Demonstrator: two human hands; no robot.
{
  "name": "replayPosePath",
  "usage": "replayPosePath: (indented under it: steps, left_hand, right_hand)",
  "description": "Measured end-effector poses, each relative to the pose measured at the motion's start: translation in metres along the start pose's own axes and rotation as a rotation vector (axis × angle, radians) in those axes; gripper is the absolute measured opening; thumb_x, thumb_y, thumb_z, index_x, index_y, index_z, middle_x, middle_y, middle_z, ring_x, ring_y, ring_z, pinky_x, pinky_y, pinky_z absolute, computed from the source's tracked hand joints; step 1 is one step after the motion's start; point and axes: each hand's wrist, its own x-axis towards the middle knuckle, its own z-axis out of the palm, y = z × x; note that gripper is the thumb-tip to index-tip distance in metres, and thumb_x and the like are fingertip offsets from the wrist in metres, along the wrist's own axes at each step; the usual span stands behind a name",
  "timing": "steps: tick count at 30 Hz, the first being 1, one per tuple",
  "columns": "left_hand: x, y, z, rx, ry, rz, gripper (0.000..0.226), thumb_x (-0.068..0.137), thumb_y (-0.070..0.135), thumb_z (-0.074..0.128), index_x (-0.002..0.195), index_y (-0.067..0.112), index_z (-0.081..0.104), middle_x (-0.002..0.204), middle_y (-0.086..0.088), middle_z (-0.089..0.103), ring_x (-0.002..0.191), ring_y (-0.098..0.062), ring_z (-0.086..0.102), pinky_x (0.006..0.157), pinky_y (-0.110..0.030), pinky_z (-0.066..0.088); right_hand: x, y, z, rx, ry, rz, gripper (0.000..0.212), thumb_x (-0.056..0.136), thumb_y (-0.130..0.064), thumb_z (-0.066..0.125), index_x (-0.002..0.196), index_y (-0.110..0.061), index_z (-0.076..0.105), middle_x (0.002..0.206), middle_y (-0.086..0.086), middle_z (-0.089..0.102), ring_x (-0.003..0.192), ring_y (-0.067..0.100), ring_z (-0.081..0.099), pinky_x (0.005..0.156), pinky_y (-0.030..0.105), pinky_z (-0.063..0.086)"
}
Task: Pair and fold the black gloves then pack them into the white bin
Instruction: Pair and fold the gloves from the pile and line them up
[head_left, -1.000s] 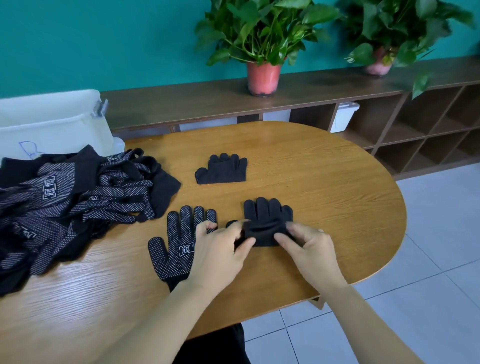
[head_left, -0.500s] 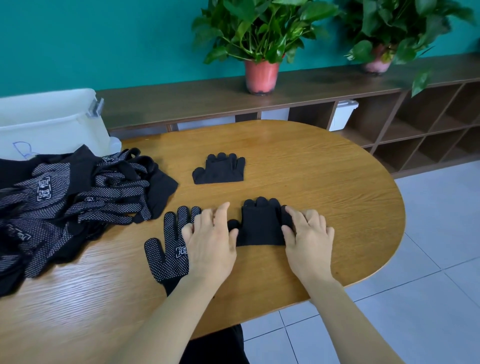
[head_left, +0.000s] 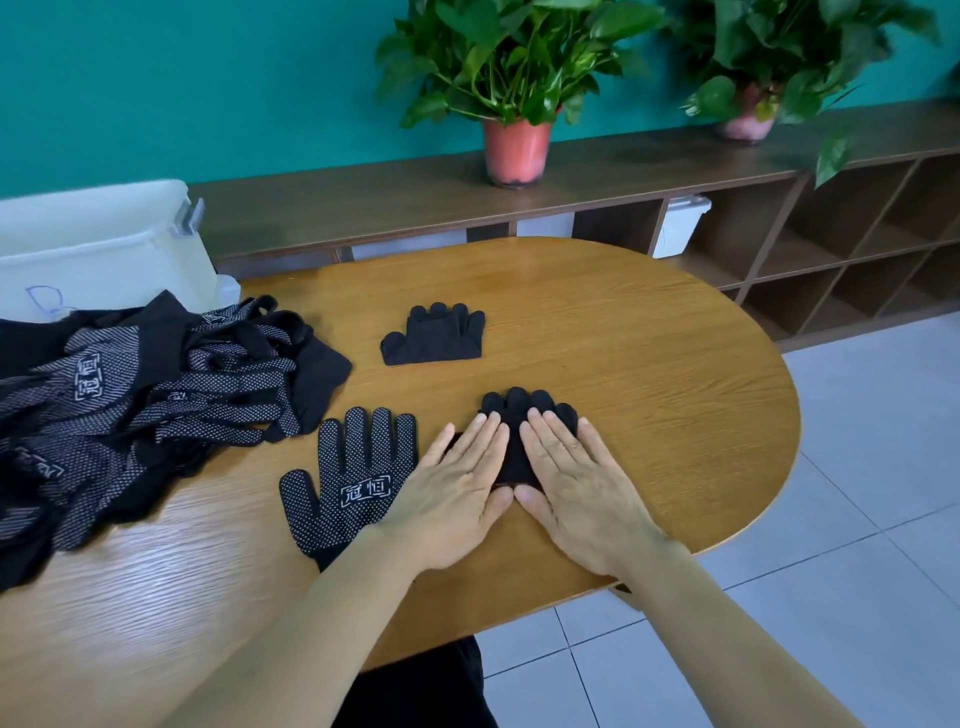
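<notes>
A folded pair of black gloves (head_left: 519, 415) lies near the table's front edge. My left hand (head_left: 457, 488) and my right hand (head_left: 576, 483) press flat on it side by side, fingers straight, hiding most of it. A second folded pair (head_left: 436, 335) lies farther back on the table. One dotted black glove (head_left: 348, 478) lies spread palm-up just left of my left hand. A heap of loose dotted black gloves (head_left: 130, 405) covers the table's left side. The white bin (head_left: 98, 249) stands behind the heap at the far left.
The oval wooden table (head_left: 649, 374) ends at a rounded edge on the right, with tiled floor beyond. A dark shelf unit (head_left: 779, 249) runs along the teal wall behind, carrying two potted plants (head_left: 514, 78).
My hands stopped pinching and folding the glove pair, moved from its sides onto its top, and now lie flat on it, close together.
</notes>
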Motion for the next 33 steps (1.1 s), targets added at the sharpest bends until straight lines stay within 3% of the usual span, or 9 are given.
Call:
replayPosePath:
  steps: [9,12,15,20,24,27,29,31,33]
  left_hand:
    - [0.01,-0.014,-0.007,0.083,0.17,0.063,0.087,0.087,0.061,-0.009,0.157,0.015,0.013,0.163,0.001,0.008,0.15,-0.007,0.001,0.118,-0.032,-0.018]
    - [0.016,-0.026,-0.01,0.15,0.273,0.19,0.06,0.102,0.048,0.031,0.149,0.011,0.038,0.155,-0.005,0.035,0.146,-0.013,0.03,0.121,-0.035,0.001]
    - [0.023,-0.037,-0.009,0.223,0.402,0.29,0.047,0.088,0.029,0.072,0.13,0.01,0.063,0.131,-0.006,0.064,0.125,-0.014,0.058,0.112,-0.038,0.03]
    - [0.022,-0.041,0.001,0.189,0.5,0.306,0.049,0.078,0.007,0.079,0.125,0.009,0.066,0.125,-0.006,0.067,0.121,-0.015,0.061,0.109,-0.039,0.038]
    - [0.023,-0.043,0.005,0.185,0.558,0.288,0.051,0.072,0.005,0.083,0.12,0.01,0.069,0.121,-0.004,0.07,0.117,-0.013,0.063,0.107,-0.038,0.042]
    - [0.027,-0.046,0.001,0.195,0.601,0.28,0.049,0.069,0.02,0.089,0.113,0.01,0.073,0.113,-0.004,0.073,0.11,-0.012,0.067,0.101,-0.038,0.046]
    - [0.028,-0.047,-0.003,0.181,0.622,0.27,0.05,0.064,0.024,0.093,0.108,0.01,0.075,0.107,-0.004,0.075,0.105,-0.012,0.069,0.098,-0.037,0.049]
    - [0.03,-0.05,-0.009,0.154,0.654,0.256,0.05,0.058,0.014,0.094,0.105,0.01,0.075,0.103,-0.003,0.076,0.101,-0.012,0.071,0.097,-0.037,0.05]
    - [0.033,-0.057,-0.02,0.14,0.707,0.228,0.05,0.058,0.005,0.09,0.105,0.01,0.075,0.102,-0.003,0.076,0.1,-0.012,0.071,0.1,-0.039,0.047]
  right_hand:
    - [0.013,0.011,-0.011,0.129,0.08,0.029,0.068,0.094,-0.058,0.033,0.129,-0.008,0.063,0.135,0.006,0.06,0.132,0.017,0.05,0.113,0.042,0.03]
    - [0.018,0.014,-0.012,0.12,0.088,0.002,0.069,0.092,-0.06,0.034,0.122,-0.009,0.068,0.128,0.006,0.065,0.125,0.017,0.057,0.109,0.039,0.033]
    - [0.02,0.015,-0.014,0.116,0.096,-0.023,0.068,0.093,-0.059,0.033,0.121,-0.008,0.069,0.126,0.007,0.066,0.124,0.017,0.058,0.106,0.04,0.039]
    - [0.021,0.014,-0.014,0.12,0.201,-0.049,0.05,0.089,-0.042,0.049,0.12,-0.008,0.069,0.122,0.006,0.069,0.121,0.015,0.06,0.104,0.039,0.042]
    - [0.028,0.013,-0.009,0.06,0.32,-0.06,0.047,0.061,-0.01,0.086,0.106,-0.005,0.074,0.104,0.007,0.075,0.103,0.018,0.07,0.092,0.04,0.053]
    - [0.036,0.009,-0.011,0.079,0.45,-0.083,0.02,0.078,-0.001,0.061,0.089,-0.008,0.076,0.083,0.004,0.075,0.085,0.019,0.073,0.087,0.035,0.051]
    - [0.044,0.008,-0.016,0.114,0.46,-0.085,0.026,0.079,0.0,0.05,0.084,-0.009,0.074,0.074,0.001,0.072,0.077,0.018,0.072,0.09,0.032,0.047]
    - [0.052,0.01,-0.024,0.116,0.468,-0.088,0.03,0.064,0.007,0.07,0.089,-0.009,0.075,0.077,-0.001,0.074,0.081,0.016,0.073,0.091,0.036,0.05]
    - [0.065,0.013,-0.033,0.129,0.433,-0.077,0.053,0.045,0.01,0.085,0.094,-0.009,0.076,0.081,0.0,0.076,0.085,0.016,0.074,0.092,0.04,0.052]
